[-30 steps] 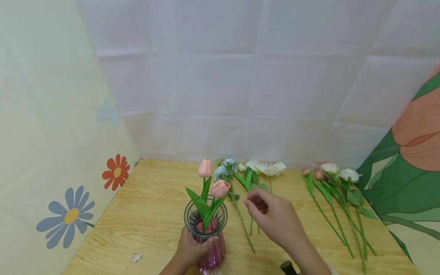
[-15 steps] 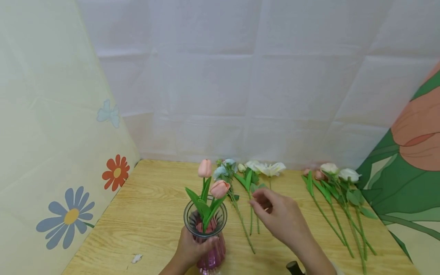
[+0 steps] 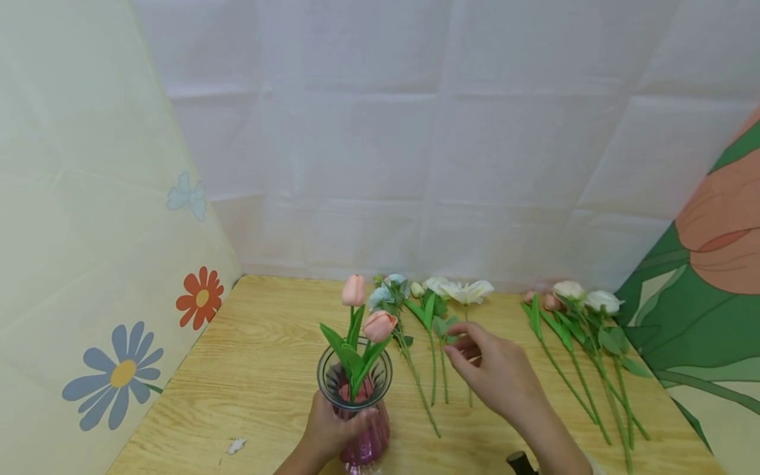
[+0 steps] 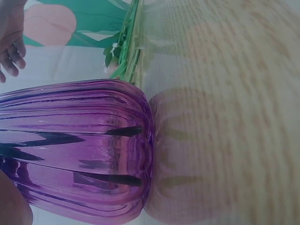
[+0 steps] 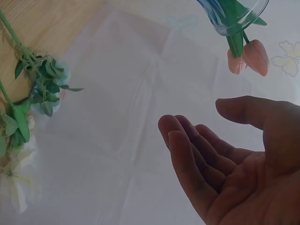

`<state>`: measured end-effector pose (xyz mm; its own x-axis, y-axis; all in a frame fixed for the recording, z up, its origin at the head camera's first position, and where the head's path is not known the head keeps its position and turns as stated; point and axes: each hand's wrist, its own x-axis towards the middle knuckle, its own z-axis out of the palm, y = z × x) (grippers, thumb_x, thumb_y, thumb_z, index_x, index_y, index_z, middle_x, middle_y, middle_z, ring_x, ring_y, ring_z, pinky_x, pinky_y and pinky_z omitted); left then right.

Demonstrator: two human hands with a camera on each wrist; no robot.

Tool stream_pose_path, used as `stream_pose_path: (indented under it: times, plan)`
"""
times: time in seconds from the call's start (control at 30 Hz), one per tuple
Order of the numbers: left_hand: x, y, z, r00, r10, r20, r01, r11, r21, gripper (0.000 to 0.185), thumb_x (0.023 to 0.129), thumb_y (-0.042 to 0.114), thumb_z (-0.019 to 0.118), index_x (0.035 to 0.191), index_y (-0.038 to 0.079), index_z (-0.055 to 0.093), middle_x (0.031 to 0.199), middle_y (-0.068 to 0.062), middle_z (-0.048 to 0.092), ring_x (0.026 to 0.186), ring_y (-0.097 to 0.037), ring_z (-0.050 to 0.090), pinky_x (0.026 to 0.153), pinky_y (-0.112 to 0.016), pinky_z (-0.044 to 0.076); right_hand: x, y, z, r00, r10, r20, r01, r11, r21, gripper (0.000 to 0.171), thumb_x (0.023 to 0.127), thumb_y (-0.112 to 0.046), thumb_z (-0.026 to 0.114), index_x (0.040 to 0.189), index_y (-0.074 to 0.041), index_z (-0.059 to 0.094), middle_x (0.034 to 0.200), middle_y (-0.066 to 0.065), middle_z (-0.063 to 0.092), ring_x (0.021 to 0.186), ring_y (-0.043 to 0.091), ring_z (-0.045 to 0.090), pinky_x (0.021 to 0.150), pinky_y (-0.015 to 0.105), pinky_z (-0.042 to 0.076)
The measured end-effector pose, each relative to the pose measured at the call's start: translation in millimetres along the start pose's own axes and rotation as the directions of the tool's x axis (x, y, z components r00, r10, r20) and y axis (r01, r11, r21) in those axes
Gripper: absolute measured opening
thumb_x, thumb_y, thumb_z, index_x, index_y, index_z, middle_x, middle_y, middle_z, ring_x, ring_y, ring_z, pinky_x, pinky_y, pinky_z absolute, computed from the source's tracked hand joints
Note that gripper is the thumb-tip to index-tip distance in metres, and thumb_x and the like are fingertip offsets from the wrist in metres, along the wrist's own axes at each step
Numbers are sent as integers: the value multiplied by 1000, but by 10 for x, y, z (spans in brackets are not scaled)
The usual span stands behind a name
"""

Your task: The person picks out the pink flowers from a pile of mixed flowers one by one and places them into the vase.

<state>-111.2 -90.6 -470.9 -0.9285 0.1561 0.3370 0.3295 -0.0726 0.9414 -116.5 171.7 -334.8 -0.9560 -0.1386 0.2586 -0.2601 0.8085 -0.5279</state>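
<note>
Vase [image 3: 371,441] far from table's [image 3: 267,343] back edge held two tulips [image 3: 380,326]; left hand [image 3: 334,425] gripped it, right hand [image 3: 500,374] loose; head view cropped base.

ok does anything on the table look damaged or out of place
One thing: a ragged white patch on the table, left of the vase. It breaks the even wood grain; whether it is chipped surface or a stuck scrap, I cannot tell. Nothing looks spilled.
</note>
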Motion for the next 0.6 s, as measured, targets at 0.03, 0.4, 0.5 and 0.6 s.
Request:
stream_pose_path:
  times: [0.03, 0.4, 0.5, 0.6]
  plan:
    - [0, 6, 2, 1000, -10, -2, 10, 1000, -3, 69, 80, 9, 78, 141, 6, 46, 130, -13, 63, 119, -20, 64, 107, -36, 52, 1, 19, -1, 1000, 2, 1, -2, 1000, -4, 19, 96, -24, 70, 115, -19, 68, 93, -6, 75, 81, 8, 70, 67, 25, 62]
    - [2, -6, 3, 1000, 11, -5, -11, 1000, 22, 70, 80, 8, 78, 142, 6, 46, 131, -14, 64, 119, -19, 64, 106, -40, 53, 19, 208, -61, 995, 67, 74, -68, 998, 8, 29, 98, -28, 66, 124, -14, 64, 102, -1, 75, 89, 17, 72, 73, 37, 63]
    - [3, 2, 8, 1000, 0, -8, 0, 1000, 17, 70, 80, 9, 78, 142, 6, 46, 132, -12, 63, 119, -19, 64, 106, -38, 53, 23, 267, -61, 994, 77, 76, -76, 997, -11, 33, 97, -30, 67, 125, -12, 64, 102, 0, 75, 89, 19, 72, 71, 39, 63]
    - [4, 11, 9, 1000, -9, -2, 9, 1000, -4, 71, 80, 8, 78, 143, 3, 44, 132, -13, 63, 120, -20, 64, 106, -33, 53, 26, 326, -60, 993, 91, 74, -88, 995, -38, 36, 97, -32, 68, 126, -11, 63, 102, 1, 75, 89, 20, 72, 69, 40, 62]
